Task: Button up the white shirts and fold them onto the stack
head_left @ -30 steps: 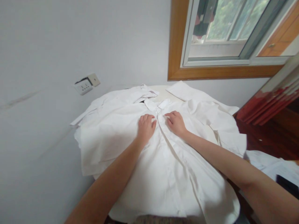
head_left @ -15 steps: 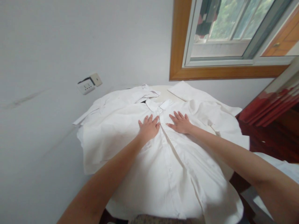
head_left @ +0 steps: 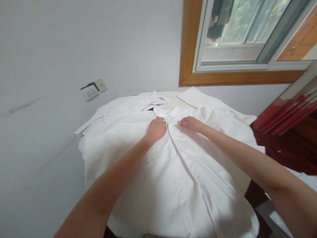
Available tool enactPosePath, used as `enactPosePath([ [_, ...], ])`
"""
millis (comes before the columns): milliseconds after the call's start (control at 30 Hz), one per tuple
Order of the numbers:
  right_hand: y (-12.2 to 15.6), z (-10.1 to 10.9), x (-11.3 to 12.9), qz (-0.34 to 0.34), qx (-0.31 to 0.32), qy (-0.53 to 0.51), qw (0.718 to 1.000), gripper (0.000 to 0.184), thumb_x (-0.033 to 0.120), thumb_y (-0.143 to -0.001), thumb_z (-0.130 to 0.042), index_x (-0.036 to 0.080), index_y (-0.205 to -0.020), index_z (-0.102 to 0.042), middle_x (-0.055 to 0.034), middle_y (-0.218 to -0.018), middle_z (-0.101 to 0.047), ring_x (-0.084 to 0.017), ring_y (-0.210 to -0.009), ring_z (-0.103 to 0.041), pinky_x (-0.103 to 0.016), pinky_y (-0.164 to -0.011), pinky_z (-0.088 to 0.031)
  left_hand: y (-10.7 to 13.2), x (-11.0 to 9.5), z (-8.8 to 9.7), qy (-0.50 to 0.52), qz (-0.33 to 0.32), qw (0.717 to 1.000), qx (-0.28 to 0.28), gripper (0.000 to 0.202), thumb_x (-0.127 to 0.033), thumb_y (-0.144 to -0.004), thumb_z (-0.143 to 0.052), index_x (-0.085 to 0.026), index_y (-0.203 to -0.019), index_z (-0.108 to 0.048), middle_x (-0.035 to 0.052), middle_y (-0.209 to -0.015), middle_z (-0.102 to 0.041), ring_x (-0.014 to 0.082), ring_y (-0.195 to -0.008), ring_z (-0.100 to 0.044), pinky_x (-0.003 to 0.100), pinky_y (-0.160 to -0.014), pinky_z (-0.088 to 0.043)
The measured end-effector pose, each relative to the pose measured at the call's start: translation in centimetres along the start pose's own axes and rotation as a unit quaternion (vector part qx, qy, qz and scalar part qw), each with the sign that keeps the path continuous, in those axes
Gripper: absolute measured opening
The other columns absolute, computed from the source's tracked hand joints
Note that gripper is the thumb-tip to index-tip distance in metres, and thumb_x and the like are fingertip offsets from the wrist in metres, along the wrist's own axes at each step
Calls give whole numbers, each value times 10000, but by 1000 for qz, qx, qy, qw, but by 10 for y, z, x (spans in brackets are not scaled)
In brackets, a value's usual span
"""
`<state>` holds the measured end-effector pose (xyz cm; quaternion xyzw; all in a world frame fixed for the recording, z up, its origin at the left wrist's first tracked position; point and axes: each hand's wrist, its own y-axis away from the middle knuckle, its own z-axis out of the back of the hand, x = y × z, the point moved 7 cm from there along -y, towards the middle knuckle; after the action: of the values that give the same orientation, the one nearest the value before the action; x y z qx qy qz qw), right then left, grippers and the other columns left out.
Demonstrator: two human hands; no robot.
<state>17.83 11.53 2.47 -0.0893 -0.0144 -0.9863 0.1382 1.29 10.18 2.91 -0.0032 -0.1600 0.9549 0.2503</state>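
Observation:
A white button-up shirt (head_left: 178, 172) lies spread front-up over a small table, its collar (head_left: 170, 112) at the far side. My left hand (head_left: 156, 129) rests just left of the button placket below the collar, its fingers curled down into the cloth. On the other side of the placket, my right hand (head_left: 190, 124) has its fingertips bent and pinching the fabric. Both hands sit close together, on either side of the top button.
A second crumpled white garment (head_left: 146, 99) lies behind the shirt, and a folded white cloth (head_left: 195, 97) sits at the back by the wall. A wall socket (head_left: 92, 90) is at the left. A wood-framed window (head_left: 235, 49) is above; dark red furniture (head_left: 287, 132) stands at the right.
Half a second ago both hands lay flat with fingers spread on the shirt's chest. They have slid up toward the collar and their fingers have curled into the fabric.

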Motion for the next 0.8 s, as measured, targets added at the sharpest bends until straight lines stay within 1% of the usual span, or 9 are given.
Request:
enactPosePath([
  [67,-14,13,8,17,-43,-10,999,367,362,-958,-421,196,-1211,-629,-97,-1139,-692,-207,-1058,-627,-275,-887,-457,-2,4,-8,22,-3,999,-23,300,-190,-897,-416,-138,-1056,-665,128,-1106,-640,256,-1075,-535,396,-939,-448],
  [133,-29,20,20,38,-74,-5,997,345,254,-952,-400,188,-1200,-631,-98,-1152,-684,-202,-1058,-622,-279,-897,-449,-1,8,-15,46,1,998,-47,319,-202,-903,-418,-130,-1114,-647,121,-1113,-642,246,-1072,-538,382,-965,-444],
  [233,-53,19,38,55,-87,19,994,375,194,-947,-363,211,-1211,-628,-94,-1215,-655,-205,-1104,-602,-295,-912,-449,1,12,-21,77,-6,995,-63,334,-194,-898,-423,-128,-1147,-636,118,-1132,-646,239,-1083,-543,385,-994,-440],
  [300,-67,14,45,50,-67,45,996,395,205,-946,-367,229,-1272,-589,-93,-1251,-637,-211,-1120,-598,-307,-897,-466,1,13,-23,89,-8,994,-63,341,-184,-895,-420,-126,-1154,-635,120,-1140,-650,236,-1092,-547,389,-1012,-434],
  [367,-79,8,48,43,-27,74,996,393,232,-930,-418,232,-1291,-576,-99,-1254,-637,-226,-1117,-605,-317,-873,-484,1,15,-24,95,-11,993,-62,352,-186,-896,-415,-117,-1166,-629,125,-1166,-646,236,-1109,-545,388,-1028,-426],
  [467,-88,5,49,35,11,98,995,328,242,-894,-501,190,-1178,-657,-127,-1185,-671,-257,-1083,-623,-334,-857,-493,1,15,-25,104,-18,993,-57,360,-198,-902,-404,-124,-1185,-615,122,-1204,-633,231,-1135,-538,386,-1046,-415],
  [567,-90,10,49,31,-9,105,994,288,241,-902,-498,157,-1097,-692,-157,-1169,-669,-275,-1093,-616,-346,-880,-478,2,17,-23,126,-12,991,-53,337,-196,-896,-407,-145,-1165,-604,118,-1184,-631,227,-1130,-541,395,-1039,-418],
  [700,-90,13,46,30,-50,103,993,331,307,-947,-431,161,-1144,-653,-158,-1191,-642,-271,-1099,-607,-341,-872,-478,3,21,-21,171,-4,984,-52,244,-160,-851,-450,-173,-1039,-606,99,-1081,-635,224,-1086,-551,398,-1015,-430],
  [800,-89,10,42,10,-90,88,992,353,348,-970,-385,168,-1168,-615,-145,-1172,-631,-259,-1057,-621,-327,-829,-491,3,20,-20,188,-14,981,-53,218,-144,-833,-462,-178,-998,-599,90,-1069,-622,216,-1099,-542,382,-1019,-422],
])
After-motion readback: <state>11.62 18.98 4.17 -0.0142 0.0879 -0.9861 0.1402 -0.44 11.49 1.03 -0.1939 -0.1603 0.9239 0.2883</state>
